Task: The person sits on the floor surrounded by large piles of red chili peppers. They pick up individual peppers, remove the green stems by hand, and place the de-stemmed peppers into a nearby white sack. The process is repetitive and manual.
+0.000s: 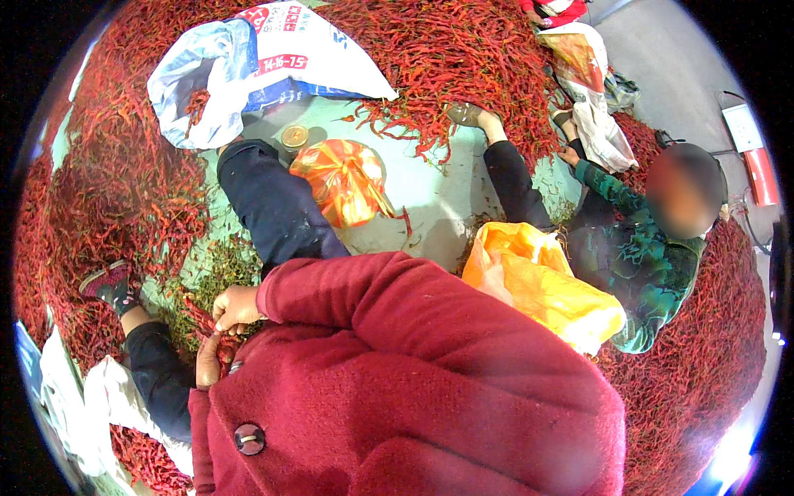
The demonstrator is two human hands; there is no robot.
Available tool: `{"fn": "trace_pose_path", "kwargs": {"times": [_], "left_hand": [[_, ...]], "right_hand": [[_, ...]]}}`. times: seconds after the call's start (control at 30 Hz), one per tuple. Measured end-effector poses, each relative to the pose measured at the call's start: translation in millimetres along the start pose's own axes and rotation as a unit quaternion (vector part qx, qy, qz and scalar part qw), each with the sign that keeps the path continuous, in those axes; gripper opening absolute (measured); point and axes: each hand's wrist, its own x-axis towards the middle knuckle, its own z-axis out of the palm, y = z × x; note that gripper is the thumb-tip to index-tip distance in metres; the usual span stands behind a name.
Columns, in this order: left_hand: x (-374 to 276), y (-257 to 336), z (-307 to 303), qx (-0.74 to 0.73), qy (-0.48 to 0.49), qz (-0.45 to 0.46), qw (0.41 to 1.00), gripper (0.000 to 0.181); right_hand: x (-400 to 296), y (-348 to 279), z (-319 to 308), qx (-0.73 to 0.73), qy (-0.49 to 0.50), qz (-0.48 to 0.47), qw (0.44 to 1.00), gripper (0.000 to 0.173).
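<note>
My left hand (208, 363) is closed around a small bunch of red chilli peppers (200, 317). Fingertips of my right hand (237, 308) meet the left thumb at the stem end of the bunch; whether they pinch a stem is too small to tell. Both hands are between my legs, above a heap of green-brown chilli stems (226, 270). More red peppers lie just under my hands, partly hidden by the sleeve of my red coat (397, 372).
Large heaps of red chillies (118, 204) surround me. A white woven sack (329, 56) lies open ahead, near a lidded jar (294, 136) and a tied orange plastic bag (341, 180). To the right, a person in a green patterned top (645, 273) sits beside a yellow sack (539, 285).
</note>
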Motion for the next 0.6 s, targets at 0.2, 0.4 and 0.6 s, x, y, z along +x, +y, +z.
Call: {"fn": "trace_pose_path", "kwargs": {"times": [0.2, 0.4, 0.6], "left_hand": [[9.6, -4.0, -34.8, -0.011, -0.029, -0.045, 0.999, 0.029], [-4.4, 10.6, 23.5, -0.046, -0.010, -0.020, 0.999, 0.037], [-23.3, 31.5, 62.7, 0.012, -0.025, -0.003, 1.000, 0.040]], "right_hand": [[0.0, -2.8, 2.0, -0.020, 0.012, -0.026, 0.999, 0.019], [-4.5, -3.1, -2.7, -0.056, 0.079, -0.081, 0.992, 0.015], [-6.6, -8.8, 5.5, -0.250, 0.166, -0.222, 0.928, 0.018]]}}
